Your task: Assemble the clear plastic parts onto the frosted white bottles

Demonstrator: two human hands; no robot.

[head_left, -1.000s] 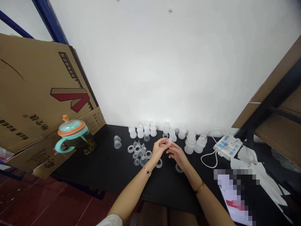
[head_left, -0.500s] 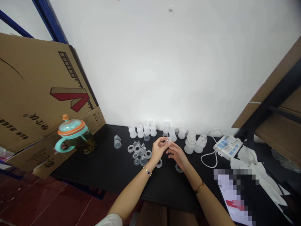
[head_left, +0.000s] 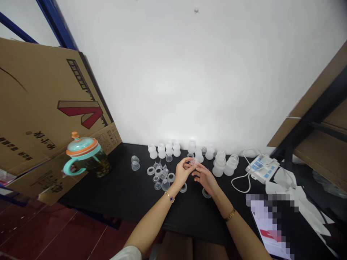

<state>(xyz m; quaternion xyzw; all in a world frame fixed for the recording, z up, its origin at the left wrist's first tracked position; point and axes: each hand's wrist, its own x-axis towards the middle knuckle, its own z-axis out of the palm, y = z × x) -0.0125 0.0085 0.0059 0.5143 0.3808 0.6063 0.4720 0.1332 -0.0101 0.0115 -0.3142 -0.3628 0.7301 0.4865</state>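
Below the left grip, a clear plastic ring (head_left: 183,187) lies on the tabletop (head_left: 130,195). The left hand (head_left: 184,171) pinches a small clear plastic piece (head_left: 194,162), its shape half hidden by the fingers. Just beside it, the right hand (head_left: 205,179) curves loosely open – holding nothing – above a second clear ring (head_left: 206,193).

We see room for a hand along the near strip of the black table (head_left: 195,220). Far side is blocked: frosted bottles (head_left: 168,148) stand in a row by the white wall (head_left: 173,79). Clear rings and cups (head_left: 159,177) crowd just left of the left hand (head_left: 183,172), which pinches a small clear piece (head_left: 194,162). Right of the right hand (head_left: 206,179): more bottles (head_left: 222,164), a white cable (head_left: 241,184). Far left: a teal-handled jar (head_left: 86,155).
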